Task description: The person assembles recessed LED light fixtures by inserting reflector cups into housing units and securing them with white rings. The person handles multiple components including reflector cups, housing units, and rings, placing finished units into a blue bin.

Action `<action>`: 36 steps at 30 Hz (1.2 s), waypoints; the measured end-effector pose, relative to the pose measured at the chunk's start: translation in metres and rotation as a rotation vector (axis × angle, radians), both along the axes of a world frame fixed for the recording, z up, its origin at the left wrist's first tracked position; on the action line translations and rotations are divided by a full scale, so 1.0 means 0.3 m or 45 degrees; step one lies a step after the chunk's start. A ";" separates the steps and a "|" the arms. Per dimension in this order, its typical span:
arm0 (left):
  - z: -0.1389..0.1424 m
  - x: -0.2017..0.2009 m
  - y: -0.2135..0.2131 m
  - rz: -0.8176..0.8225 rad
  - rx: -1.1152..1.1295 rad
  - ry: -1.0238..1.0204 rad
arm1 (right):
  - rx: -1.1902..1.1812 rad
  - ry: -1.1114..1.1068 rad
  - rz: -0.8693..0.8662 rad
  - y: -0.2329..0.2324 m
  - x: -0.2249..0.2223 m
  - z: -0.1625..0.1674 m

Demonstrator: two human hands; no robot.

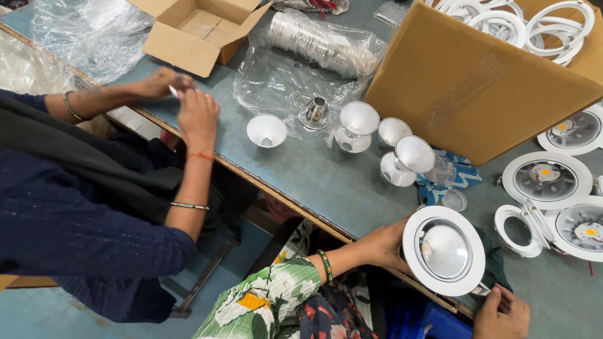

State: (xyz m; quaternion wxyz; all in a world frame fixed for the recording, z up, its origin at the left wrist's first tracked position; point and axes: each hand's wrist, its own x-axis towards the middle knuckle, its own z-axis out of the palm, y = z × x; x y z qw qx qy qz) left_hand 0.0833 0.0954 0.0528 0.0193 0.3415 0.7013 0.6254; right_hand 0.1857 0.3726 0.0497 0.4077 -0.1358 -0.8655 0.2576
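Behind the downlight, a big carton holds seemingly white rings.

A light-fitting assembly workshop: a blue workbench carries loose silver reflectors, finished round white downlights, cardboard boxes of white rings, and plastic bags.

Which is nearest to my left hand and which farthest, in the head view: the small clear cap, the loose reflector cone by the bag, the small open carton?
From the left hand:
1. Small clear cap, just up and right of it.
2. Loose reflector cone, up and left, mid-table.
3. Small open carton, far top left.
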 end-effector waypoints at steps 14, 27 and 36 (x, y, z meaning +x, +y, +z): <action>-0.003 -0.002 0.006 -0.012 -0.004 0.012 | 0.047 -0.019 -0.025 0.010 0.000 -0.009; 0.003 0.000 0.001 0.003 0.010 0.042 | 0.056 -0.036 -0.046 0.012 -0.004 -0.011; 0.004 0.003 0.002 0.004 -0.015 0.028 | 0.031 -0.022 -0.015 0.015 -0.001 -0.012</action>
